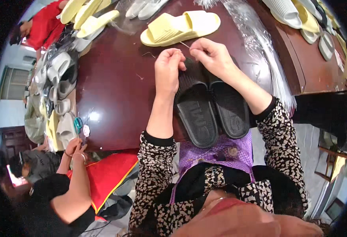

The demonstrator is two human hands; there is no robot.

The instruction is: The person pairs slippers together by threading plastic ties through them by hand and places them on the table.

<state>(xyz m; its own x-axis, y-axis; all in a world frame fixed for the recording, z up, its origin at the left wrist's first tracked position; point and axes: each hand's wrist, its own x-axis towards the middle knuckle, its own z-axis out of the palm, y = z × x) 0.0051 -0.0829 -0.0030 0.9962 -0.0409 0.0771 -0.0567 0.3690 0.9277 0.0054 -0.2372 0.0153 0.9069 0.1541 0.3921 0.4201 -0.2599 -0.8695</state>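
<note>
**Both hands pinched at the far end of the black slides**

We see a pair of black slide sandals [211,112] lying side by side, soles up, on the dark red table [118,79], their long axis running straight away from the person's body. The near ends overhang the table edge above a purple apron [225,152]; the far ends sit under the hands. The left hand [168,69] is closed, fingertips pinched together at the top of the left sandal. The right hand [213,57] is also closed in a pinch, just beside it, with a thin pale strand [184,44] poking out between the two hands. Both hands touch the far ends of the pair, neither clearly nearer. Beyond them lies a yellow slide sandal [179,27], apart from the hands. At the left, another person's hands [75,149] work near blue-handled scissors [78,125].
</note>
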